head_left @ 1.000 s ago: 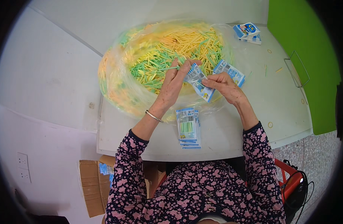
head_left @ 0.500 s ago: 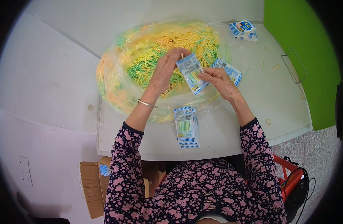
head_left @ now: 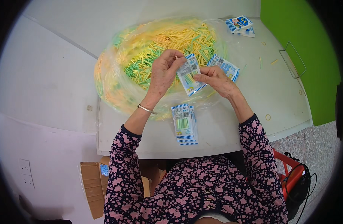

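Note:
I hold a small clear packet with blue-and-white edges point(head_left: 190, 76) up between both hands above the table. My left hand point(head_left: 164, 71) pinches its top edge together with a few thin sticks. My right hand point(head_left: 216, 79) grips the packet's right side. Green and yellow sticks show inside the packet. Behind my hands lies a big clear plastic bag point(head_left: 115, 89) heaped with yellow, orange and green sticks. A small stack of filled packets point(head_left: 184, 124) lies flat on the table in front of me.
More empty packets point(head_left: 225, 67) lie right of the bag, and another small pile point(head_left: 240, 25) sits at the far right. The white table point(head_left: 268, 86) carries stray sticks and rubber bands. A green wall stands right, cardboard and a red crate below.
Both hands have lifted the packet up off the bag and turned it more upright. My left hand has risen to the packet's top edge with sticks.

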Motion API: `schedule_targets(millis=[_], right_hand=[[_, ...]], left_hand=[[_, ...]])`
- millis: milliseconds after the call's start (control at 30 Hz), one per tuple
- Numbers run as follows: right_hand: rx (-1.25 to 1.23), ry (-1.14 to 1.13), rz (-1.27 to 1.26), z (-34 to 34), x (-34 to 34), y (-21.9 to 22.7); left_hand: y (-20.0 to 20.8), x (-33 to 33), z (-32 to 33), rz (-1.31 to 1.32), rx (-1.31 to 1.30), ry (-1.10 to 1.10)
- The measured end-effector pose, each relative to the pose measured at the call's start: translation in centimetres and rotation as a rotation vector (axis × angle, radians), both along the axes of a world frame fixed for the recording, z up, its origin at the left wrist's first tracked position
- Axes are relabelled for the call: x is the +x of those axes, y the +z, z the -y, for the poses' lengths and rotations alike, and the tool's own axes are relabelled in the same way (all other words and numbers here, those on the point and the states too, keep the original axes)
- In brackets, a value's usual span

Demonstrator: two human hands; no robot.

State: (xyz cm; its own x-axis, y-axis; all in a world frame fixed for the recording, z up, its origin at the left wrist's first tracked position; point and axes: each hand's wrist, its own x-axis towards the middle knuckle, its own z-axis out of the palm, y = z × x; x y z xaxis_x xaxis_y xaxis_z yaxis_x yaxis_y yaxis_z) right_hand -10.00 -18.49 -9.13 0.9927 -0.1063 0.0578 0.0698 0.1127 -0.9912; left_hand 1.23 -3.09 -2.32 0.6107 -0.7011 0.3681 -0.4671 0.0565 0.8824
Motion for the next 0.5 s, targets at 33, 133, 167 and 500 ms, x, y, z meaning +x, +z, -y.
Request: schedule_targets(millis=[33, 133, 167, 500], right_hand=[[-0.053, -0.005, -0.038, 0.0, 0.1, 0.0], [0.107, -0.008, 0.045, -0.3, -0.2, 0.5], [0.107, -0.007, 0.045, -0.4, -0.2, 0.6], [0.003, -0.05, 0.012, -0.9, -0.1, 0.6]], left_hand=[[0.1, -0.3, -0.1, -0.059, 0.01, 0.001], [1.1, -0.7, -0.6, -0.282, -0.056, 0.02], [1.3, -0.6, -0.7, -0.282, -0.056, 0.021], [0.7, -1.7, -0.3, -0.186, -0.023, 0.017]])
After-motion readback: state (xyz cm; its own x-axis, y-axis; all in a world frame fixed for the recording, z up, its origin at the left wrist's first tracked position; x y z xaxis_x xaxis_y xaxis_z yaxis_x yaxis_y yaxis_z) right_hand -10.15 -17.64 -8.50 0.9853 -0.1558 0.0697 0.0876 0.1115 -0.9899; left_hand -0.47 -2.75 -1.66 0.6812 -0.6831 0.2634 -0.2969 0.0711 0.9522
